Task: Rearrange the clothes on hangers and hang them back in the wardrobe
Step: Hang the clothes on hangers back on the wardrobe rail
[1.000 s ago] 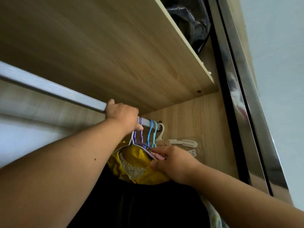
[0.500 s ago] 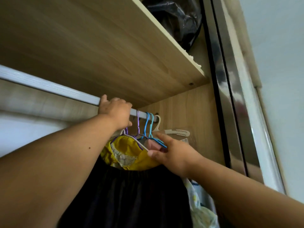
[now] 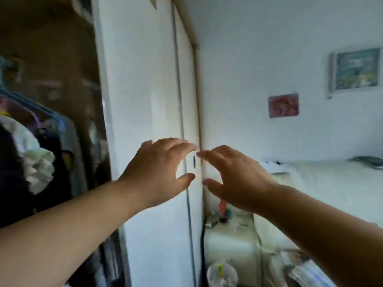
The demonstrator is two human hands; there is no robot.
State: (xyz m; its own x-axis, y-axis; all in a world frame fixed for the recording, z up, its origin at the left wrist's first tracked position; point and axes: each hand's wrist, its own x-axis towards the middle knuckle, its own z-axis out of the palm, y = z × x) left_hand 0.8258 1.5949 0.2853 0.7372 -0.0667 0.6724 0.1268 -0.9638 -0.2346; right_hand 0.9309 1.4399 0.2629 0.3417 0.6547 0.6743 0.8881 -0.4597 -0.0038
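Head view, blurred. Left grip (image 3: 159, 168) and right grip (image 3: 236, 179) are both raised in front of the white wardrobe door (image 3: 145, 79), fingers spread and loosely bent, each grip apart and holding nothing. Their index tips are near each other; contact unclear. The clothes hang left of the door, inside the open wardrobe and well apart from both grips: blue hanger (image 3: 44, 109), purple hanger (image 3: 34, 116), white garment (image 3: 37, 162), dark garment (image 3: 10, 183). Right of the door, on the wall, are a pink picture (image 3: 283, 105) and a framed picture (image 3: 355, 69).

Open wardrobe (image 3: 62, 48), blurred clothes (image 3: 39, 162) hanging, probably from blue hangers (image 3: 31, 104)
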